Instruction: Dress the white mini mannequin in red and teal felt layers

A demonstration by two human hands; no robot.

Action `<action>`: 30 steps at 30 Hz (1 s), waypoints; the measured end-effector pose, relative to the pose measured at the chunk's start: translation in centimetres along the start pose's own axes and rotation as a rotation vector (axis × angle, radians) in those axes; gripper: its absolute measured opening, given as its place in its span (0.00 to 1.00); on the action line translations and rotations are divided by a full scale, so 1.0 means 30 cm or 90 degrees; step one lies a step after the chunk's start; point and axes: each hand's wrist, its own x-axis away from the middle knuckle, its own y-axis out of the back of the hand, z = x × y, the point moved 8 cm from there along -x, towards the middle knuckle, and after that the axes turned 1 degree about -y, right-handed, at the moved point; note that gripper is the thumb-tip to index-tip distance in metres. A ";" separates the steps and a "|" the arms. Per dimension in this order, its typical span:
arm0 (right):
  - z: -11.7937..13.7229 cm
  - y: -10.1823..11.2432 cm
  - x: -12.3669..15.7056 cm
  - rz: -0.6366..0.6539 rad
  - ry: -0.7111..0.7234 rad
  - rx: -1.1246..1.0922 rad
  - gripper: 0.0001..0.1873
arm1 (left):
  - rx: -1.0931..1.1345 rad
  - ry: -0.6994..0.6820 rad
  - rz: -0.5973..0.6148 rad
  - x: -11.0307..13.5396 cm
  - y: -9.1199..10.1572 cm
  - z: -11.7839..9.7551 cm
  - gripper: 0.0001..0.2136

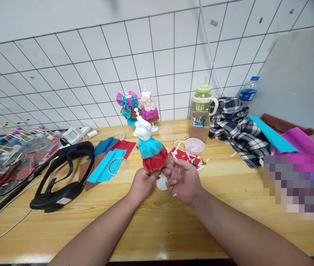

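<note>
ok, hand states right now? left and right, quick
Left hand: closed on the red skirt hem of the mannequin.
Right hand: fingers loosely curled, fingertips at the skirt's right edge; firm grip cannot be told.

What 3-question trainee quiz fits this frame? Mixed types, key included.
1. True or false: both hands touch the small mannequin at its red skirt hem.
2. Multiple choice: what stands directly behind the pink bowl? A) cardboard box B) water bottle C) black headset
3. Fill in: the mannequin's upper skirt layer is ____.

Key
1. True. The left hand and right hand meet at the hem, fingers curled on it.
2. A. The cardboard box sits behind it; the water bottle is far right, the black headset on the left.
3. Blue.
</note>
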 end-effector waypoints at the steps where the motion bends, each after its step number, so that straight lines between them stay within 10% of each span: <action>1: 0.004 0.009 -0.003 -0.018 0.007 -0.002 0.11 | 0.011 -0.002 0.007 -0.001 -0.004 0.000 0.10; 14: -0.007 0.011 0.006 -0.058 0.032 0.171 0.26 | -0.003 -0.049 0.017 -0.002 -0.002 -0.040 0.13; 24: 0.069 0.070 0.004 -0.202 0.166 0.220 0.12 | -0.012 -0.039 -0.016 -0.023 0.026 -0.016 0.17; 30: 0.081 0.030 0.011 -0.124 0.176 0.234 0.11 | -0.163 -0.069 -0.087 -0.040 0.097 0.000 0.16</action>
